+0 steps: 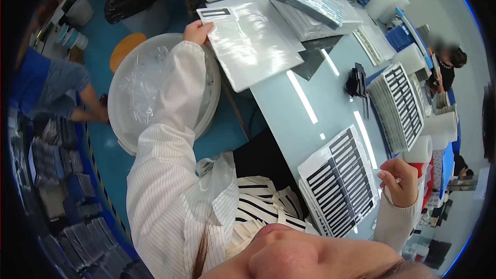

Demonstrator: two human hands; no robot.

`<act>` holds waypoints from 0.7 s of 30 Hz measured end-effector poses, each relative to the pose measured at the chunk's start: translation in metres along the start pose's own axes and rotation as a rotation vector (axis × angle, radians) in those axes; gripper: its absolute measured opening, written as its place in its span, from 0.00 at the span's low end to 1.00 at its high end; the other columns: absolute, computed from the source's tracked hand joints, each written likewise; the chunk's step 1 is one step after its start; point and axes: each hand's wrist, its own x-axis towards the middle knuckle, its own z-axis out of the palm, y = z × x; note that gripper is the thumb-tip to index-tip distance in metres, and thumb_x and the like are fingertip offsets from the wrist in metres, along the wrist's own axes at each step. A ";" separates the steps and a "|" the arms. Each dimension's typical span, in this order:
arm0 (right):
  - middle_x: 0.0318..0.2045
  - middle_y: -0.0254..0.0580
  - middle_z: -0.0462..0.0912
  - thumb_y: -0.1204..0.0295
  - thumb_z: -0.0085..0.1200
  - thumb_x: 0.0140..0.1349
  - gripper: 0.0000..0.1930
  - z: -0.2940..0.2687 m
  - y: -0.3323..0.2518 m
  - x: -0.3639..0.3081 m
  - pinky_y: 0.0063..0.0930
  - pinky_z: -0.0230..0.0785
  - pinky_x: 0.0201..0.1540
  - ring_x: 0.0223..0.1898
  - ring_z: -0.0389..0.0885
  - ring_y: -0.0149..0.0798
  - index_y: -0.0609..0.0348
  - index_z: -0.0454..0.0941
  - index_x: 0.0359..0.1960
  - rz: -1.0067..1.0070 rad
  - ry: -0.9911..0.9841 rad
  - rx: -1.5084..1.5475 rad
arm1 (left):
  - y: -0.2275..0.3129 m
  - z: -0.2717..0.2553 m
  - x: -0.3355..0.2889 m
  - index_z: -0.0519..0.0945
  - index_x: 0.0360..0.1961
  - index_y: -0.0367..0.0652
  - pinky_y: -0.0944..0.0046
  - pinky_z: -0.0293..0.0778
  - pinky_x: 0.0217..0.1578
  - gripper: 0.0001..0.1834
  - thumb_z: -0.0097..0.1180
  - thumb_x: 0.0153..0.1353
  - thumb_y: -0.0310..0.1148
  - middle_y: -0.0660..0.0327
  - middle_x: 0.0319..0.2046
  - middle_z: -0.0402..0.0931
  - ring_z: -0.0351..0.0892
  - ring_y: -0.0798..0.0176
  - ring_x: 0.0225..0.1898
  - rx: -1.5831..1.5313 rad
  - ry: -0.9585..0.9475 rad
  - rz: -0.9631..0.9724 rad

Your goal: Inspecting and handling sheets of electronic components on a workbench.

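Observation:
My left hand is closed on the corner of a glossy whitish sheet. One black-framed strip is left visible at that sheet's upper left corner. The sheet rests partly on the table and juts over its left edge. My right hand is held above the table with thumb and fingers pinched together; whatever is between them is too small to make out. Beside it, close to my body, lies a stack of white sheets bearing rows of black strips.
A second stack of strip-covered sheets stands beyond, near small black pieces. Wrapped packs lie at the table's far end. Below my left arm is a white tub of clear plastic scraps. Two other people are nearby.

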 end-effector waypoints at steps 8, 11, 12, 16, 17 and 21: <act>0.22 0.39 0.79 0.78 0.60 0.48 0.07 0.031 -0.034 0.067 0.16 0.65 0.24 0.21 0.76 0.28 0.66 0.73 0.26 -0.256 -0.105 0.009 | 0.009 0.039 -0.139 0.72 0.41 0.35 0.66 0.74 0.34 0.16 0.55 0.49 0.23 0.58 0.32 0.77 0.77 0.66 0.33 -0.514 -0.239 0.328; 0.33 0.40 0.79 0.79 0.59 0.49 0.11 0.061 -0.063 0.098 0.18 0.67 0.30 0.34 0.77 0.31 0.65 0.74 0.35 -0.378 -0.089 0.041 | 0.032 0.052 -0.185 0.72 0.43 0.39 0.69 0.70 0.31 0.16 0.54 0.52 0.27 0.63 0.31 0.76 0.74 0.71 0.30 -0.312 -0.210 0.370; 0.38 0.42 0.78 0.79 0.58 0.50 0.14 0.074 -0.074 0.108 0.20 0.68 0.34 0.39 0.77 0.33 0.65 0.73 0.40 -0.438 -0.015 0.078 | 0.041 0.050 -0.197 0.73 0.41 0.39 0.68 0.68 0.27 0.14 0.54 0.51 0.27 0.61 0.25 0.75 0.72 0.70 0.24 -0.064 -0.112 0.399; 0.48 0.45 0.74 0.74 0.55 0.55 0.20 0.123 -0.099 0.143 0.27 0.66 0.46 0.49 0.73 0.39 0.63 0.69 0.51 -0.780 0.064 0.078 | 0.060 0.064 -0.226 0.71 0.38 0.35 0.60 0.67 0.23 0.14 0.53 0.48 0.24 0.49 0.22 0.72 0.74 0.49 0.21 -0.185 -0.011 0.576; 0.51 0.46 0.72 0.72 0.52 0.57 0.20 0.134 -0.102 0.150 0.30 0.64 0.50 0.52 0.71 0.41 0.62 0.68 0.53 -0.838 0.118 0.074 | 0.065 0.066 -0.233 0.70 0.39 0.33 0.60 0.67 0.24 0.15 0.53 0.47 0.22 0.46 0.24 0.71 0.73 0.46 0.24 -0.213 -0.032 0.612; 0.54 0.47 0.70 0.65 0.42 0.65 0.19 0.162 -0.105 0.159 0.32 0.61 0.54 0.56 0.68 0.44 0.63 0.67 0.54 -0.909 0.206 0.074 | 0.077 0.064 -0.248 0.68 0.44 0.34 0.61 0.70 0.28 0.18 0.50 0.49 0.18 0.47 0.32 0.73 0.76 0.47 0.30 -0.171 -0.082 0.669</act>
